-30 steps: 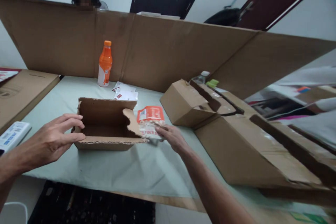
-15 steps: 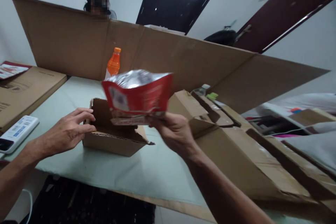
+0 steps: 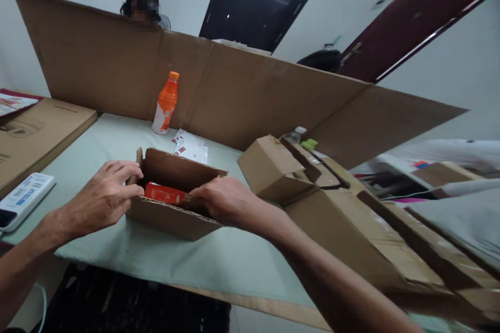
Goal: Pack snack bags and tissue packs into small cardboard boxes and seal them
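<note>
A small cardboard box (image 3: 172, 216) stands open on the cloth-covered table. Inside it is a red pouch (image 3: 166, 193), mostly hidden by the box's front wall. My right hand (image 3: 224, 199) reaches over the box's right end and is closed on the pouch's right end, with its fingertips partly hidden. At the box's left end, my left hand (image 3: 105, 192) grips the cardboard edge between thumb and fingers.
Behind the box are an orange drink bottle (image 3: 165, 104) and several white paper slips (image 3: 191, 146). A cardboard screen (image 3: 250, 88) runs along the back, with a person's head (image 3: 140, 2) beyond. Larger cartons (image 3: 351, 239) crowd the right; a white device (image 3: 27, 200) lies left.
My right hand has lowered the red pouch from above the box down into it. My left hand stays at the box's left edge. The paper slips behind have come into view.
</note>
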Available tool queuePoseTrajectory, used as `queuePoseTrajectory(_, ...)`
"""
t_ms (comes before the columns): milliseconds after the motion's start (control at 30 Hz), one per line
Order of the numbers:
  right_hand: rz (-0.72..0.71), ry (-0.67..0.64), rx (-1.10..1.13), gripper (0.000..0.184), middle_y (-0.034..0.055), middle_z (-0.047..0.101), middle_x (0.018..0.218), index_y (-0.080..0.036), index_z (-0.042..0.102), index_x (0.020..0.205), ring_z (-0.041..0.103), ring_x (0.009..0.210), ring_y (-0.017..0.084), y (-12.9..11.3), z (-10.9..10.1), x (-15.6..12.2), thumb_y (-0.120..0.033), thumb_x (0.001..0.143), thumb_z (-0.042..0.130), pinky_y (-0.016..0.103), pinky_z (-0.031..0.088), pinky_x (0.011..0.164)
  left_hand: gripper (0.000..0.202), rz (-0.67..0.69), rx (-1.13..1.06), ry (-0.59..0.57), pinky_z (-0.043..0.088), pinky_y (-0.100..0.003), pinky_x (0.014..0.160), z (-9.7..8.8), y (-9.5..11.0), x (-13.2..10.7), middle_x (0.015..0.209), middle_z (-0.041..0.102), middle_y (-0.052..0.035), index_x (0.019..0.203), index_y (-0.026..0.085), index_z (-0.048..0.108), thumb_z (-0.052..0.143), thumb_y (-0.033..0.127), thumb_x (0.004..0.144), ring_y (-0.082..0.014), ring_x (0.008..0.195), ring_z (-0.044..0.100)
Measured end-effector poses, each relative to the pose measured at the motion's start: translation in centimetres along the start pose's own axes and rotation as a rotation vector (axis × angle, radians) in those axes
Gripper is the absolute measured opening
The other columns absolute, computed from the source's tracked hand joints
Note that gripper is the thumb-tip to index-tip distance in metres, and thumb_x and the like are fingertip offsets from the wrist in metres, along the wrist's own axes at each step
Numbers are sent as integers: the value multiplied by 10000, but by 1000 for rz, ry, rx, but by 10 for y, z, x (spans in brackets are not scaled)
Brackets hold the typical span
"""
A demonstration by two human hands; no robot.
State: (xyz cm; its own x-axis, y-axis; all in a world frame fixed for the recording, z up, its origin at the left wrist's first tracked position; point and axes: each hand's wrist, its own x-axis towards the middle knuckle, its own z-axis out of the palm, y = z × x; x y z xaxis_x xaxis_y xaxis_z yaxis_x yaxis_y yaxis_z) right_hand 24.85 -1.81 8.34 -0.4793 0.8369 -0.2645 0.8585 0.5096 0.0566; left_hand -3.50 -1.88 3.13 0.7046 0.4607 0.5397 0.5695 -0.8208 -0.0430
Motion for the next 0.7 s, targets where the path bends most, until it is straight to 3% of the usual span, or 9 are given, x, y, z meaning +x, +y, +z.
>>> queuePoseTrajectory(100,-86,-53,30,276,39,793,864,-226,795,922,624,680,141,-5,13,21,-70,884,570,290,227,566,323,20,-4,-22,463,-586,1123,-6,8,8,1331,627,-177,1091,154,706,575,37,820,-355,1309,559)
queuePoseTrajectory(200,-150,-56,12,245,66,799,882,-202,799,924,640,692,156,-10,16,26,-98,912,578,303,230,575,407,82,-33,-91,405,-550,1191,-12,17,24,1392,624,-178,1202,133,667,626,78,801,-337,1336,552)
queuePoseTrajectory(333,-178,-38,54,291,73,813,970,-201,796,994,695,782,180,-12,15,28,-86,957,531,305,290,608,176,115,-64,-371,533,-428,976,-10,22,50,1066,750,-114,973,159,711,685,135,801,-279,1025,682)
queuePoseTrajectory(433,-187,-121,101,269,83,814,994,-197,782,1085,728,854,211,-6,16,30,-167,1001,528,292,380,653,89,99,-18,-573,524,-381,805,-2,21,64,829,747,-80,841,164,718,687,114,774,-255,808,689)
queuePoseTrajectory(500,-240,-123,191,271,85,813,1073,-209,761,1193,741,943,234,4,15,25,-220,990,582,303,457,747,130,106,9,-628,499,-372,765,3,19,68,760,743,-65,809,170,717,665,65,751,-244,738,684)
queuePoseTrajectory(600,-332,144,504,291,72,800,1160,-223,762,1220,738,1029,227,29,11,7,-271,962,636,321,521,863,203,149,-19,-605,477,-362,759,10,16,64,719,729,-38,811,185,698,642,7,731,-220,679,667)
queuePoseTrajectory(700,-188,590,825,284,62,814,945,-204,802,1049,743,869,187,70,15,1,-383,990,589,298,557,793,251,171,-64,-532,475,-363,864,14,17,52,754,721,-20,885,200,676,634,-13,760,-202,712,669)
